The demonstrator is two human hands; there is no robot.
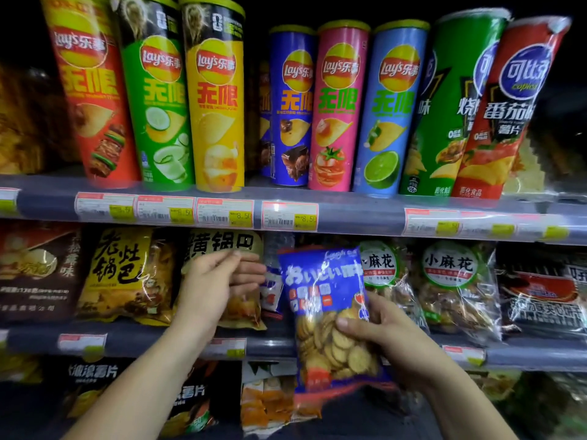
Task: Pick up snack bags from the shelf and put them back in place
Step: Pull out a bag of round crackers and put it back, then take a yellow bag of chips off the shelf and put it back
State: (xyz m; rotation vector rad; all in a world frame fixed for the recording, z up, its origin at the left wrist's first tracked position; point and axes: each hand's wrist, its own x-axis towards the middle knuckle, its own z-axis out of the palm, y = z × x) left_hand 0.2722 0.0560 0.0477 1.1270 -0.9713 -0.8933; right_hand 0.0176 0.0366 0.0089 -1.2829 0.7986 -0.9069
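My right hand [386, 342] grips a blue snack bag of round crackers [327, 309] by its right side, holding it upright just in front of the middle shelf [152, 339]. Behind the bag is a narrow gap in the row where another blue bag [271, 292] shows. My left hand [219, 282] hovers in front of a yellow snack bag [244, 306] to the left of that gap, fingers extended and slightly apart, holding nothing.
Tall chip cans [216, 100] stand on the upper shelf [349, 211] with price tags on its edge. Yellow-and-black bags [124, 274] and dark bags fill the left of the middle shelf, clear twist-snack bags [451, 287] the right. More bags [270, 398] lie on the lower shelf.
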